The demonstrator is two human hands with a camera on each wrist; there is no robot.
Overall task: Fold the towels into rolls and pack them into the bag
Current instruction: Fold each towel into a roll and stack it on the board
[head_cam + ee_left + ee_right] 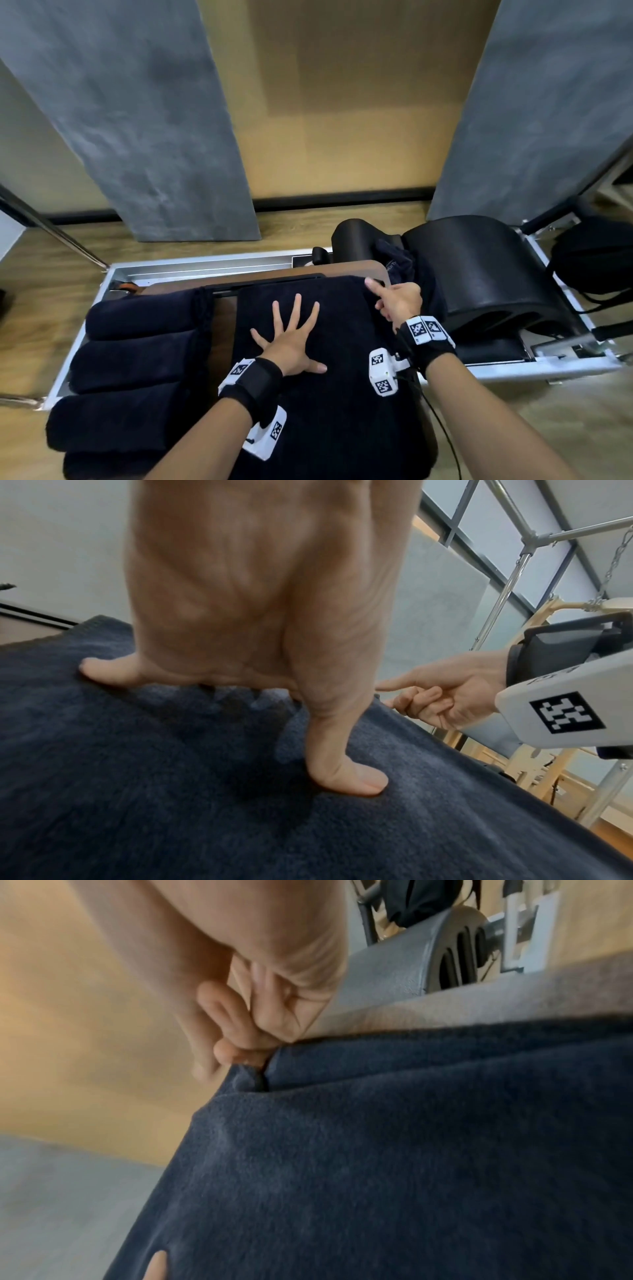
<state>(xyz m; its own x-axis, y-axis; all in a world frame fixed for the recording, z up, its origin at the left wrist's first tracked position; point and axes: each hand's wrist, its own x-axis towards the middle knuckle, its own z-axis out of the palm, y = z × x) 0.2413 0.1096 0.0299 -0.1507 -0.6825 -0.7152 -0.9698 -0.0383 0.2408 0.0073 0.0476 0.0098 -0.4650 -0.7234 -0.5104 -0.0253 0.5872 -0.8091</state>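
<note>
A dark navy towel (335, 394) lies flat on the padded platform in front of me. My left hand (291, 342) presses on its middle, palm down with fingers spread wide (113, 669). My right hand (399, 301) is at the towel's far right corner. Its index finger points out and the other fingers are curled. In the right wrist view those fingertips (232, 1047) pinch the folded edge of the towel (411, 1150). Several rolled navy towels (137, 356) lie side by side at the left. A black bag (592, 260) with straps sits at the far right.
A black arched barrel (479, 270) stands on the metal frame (191, 267) right of my right hand. Loose dark towels (397, 263) are heaped between it and a black headrest. Grey panels and a wooden wall stand behind. Wood floor surrounds the frame.
</note>
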